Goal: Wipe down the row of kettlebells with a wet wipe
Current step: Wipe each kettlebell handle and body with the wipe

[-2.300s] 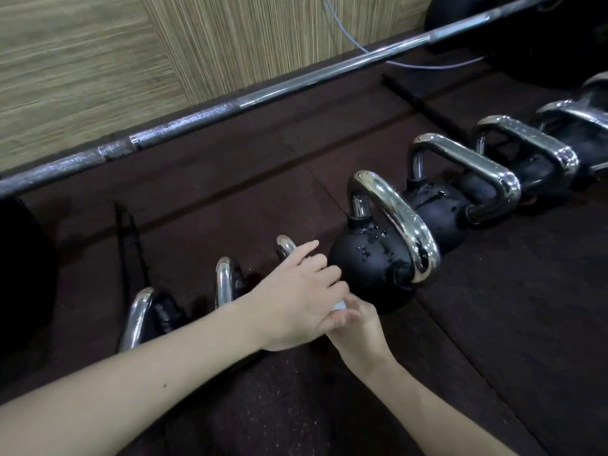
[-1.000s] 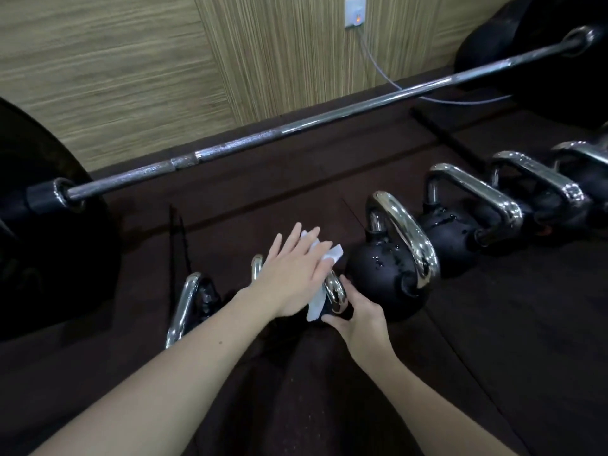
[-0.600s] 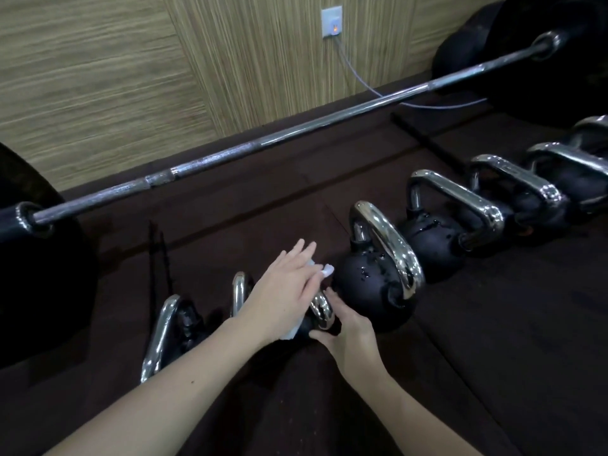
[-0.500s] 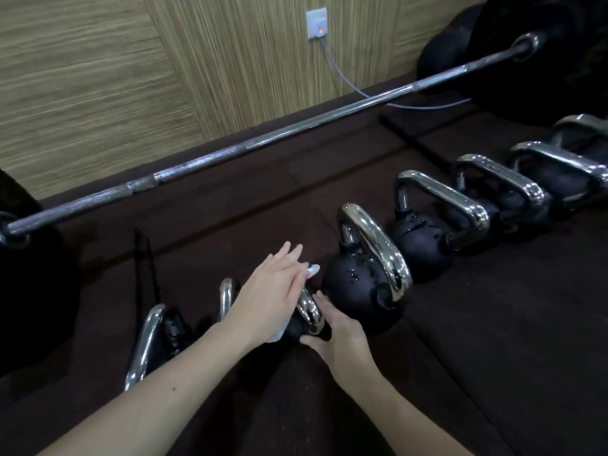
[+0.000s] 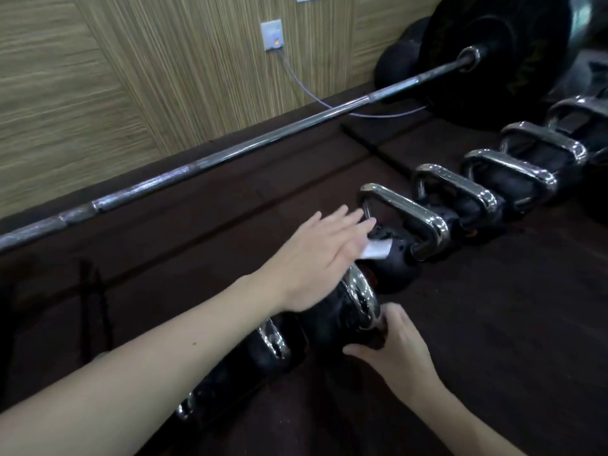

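Observation:
A row of black kettlebells with chrome handles runs from lower left to upper right on the dark mat. My left hand lies flat with straight fingers over a white wet wipe. It presses the wipe against a medium kettlebell speckled with droplets, just below its handle. My right hand grips the side of the smaller kettlebell next to it, thumb and fingers curled round the bell. My left forearm hides parts of the smallest kettlebells.
A long steel barbell lies behind the row along the wood-panelled wall, with a large black plate at its right end. A grey cable runs from a wall socket down to the floor. Bigger kettlebells continue to the right.
My left hand has carried the wipe from the small kettlebell's handle forward onto the medium kettlebell. My right hand stays on the small bell. The view has tilted up and right.

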The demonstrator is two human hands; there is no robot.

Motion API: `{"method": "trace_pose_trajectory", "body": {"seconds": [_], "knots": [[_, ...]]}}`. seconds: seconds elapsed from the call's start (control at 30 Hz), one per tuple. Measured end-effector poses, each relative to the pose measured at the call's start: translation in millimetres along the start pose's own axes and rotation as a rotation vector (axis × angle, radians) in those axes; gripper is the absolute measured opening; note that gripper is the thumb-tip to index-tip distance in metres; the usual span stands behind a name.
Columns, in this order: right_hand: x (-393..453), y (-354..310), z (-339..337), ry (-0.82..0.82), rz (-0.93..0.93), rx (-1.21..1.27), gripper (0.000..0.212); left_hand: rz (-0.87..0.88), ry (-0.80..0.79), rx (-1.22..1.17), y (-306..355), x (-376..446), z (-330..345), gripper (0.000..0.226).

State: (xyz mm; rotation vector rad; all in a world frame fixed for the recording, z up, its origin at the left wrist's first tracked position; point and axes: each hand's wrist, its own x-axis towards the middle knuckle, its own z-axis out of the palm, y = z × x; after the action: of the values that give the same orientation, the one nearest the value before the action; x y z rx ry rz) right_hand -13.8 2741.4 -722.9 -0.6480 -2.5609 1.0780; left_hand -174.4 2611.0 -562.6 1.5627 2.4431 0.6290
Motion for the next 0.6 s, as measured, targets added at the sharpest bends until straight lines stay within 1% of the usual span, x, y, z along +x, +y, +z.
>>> {"method": "trace_pose_trajectory", "body": {"seconds": [0.03, 0.07, 0.1, 0.13, 0.2, 0.27, 0.33, 0.4, 0.47, 0.53, 0.57, 0.6], "knots": [[7, -1, -5, -0.017, -0.011, -0.006, 0.075, 0.015, -0.023, 0.023, -4, 2, 3, 0.053], [15, -1, -9, -0.049, -0.029, -0.013, 0.095, 0.026, -0.019, 0.052, -10, 3, 4, 0.053], [23, -1, -13, -0.103, -0.05, -0.02, 0.114, 0.03, -0.005, 0.083, -18, 2, 3, 0.054], [31, -1, -16, -0.171, -0.074, -0.024, 0.128, 0.026, 0.008, 0.109, -27, 3, 1, 0.055], [44, -1, -20, -0.321, -0.117, -0.022, 0.141, 0.012, 0.014, 0.134, -42, 3, -2, 0.058], [54, 1, -21, -0.419, -0.118, -0.014, 0.146, 0.022, -0.008, 0.12, -47, 4, -4, 0.061], [60, 3, -21, -0.445, -0.112, 0.005, 0.146, 0.064, -0.034, 0.093, -40, 4, -4, 0.064], [60, 4, -19, -0.425, -0.108, 0.061, 0.14, 0.14, -0.058, 0.114, -27, -2, -3, 0.062], [59, 5, -17, -0.41, -0.104, 0.081, 0.127, 0.241, -0.089, 0.138, -14, -10, -1, 0.056], [59, 5, -15, -0.419, -0.105, 0.05, 0.113, 0.294, -0.094, 0.096, -12, -16, 1, 0.06], [59, 4, -15, -0.418, -0.113, 0.033, 0.112, 0.297, -0.079, 0.063, -15, -17, 0, 0.062], [60, 4, -16, -0.416, -0.111, 0.022, 0.115, 0.29, -0.051, 0.038, -22, -18, 0, 0.06]]}}
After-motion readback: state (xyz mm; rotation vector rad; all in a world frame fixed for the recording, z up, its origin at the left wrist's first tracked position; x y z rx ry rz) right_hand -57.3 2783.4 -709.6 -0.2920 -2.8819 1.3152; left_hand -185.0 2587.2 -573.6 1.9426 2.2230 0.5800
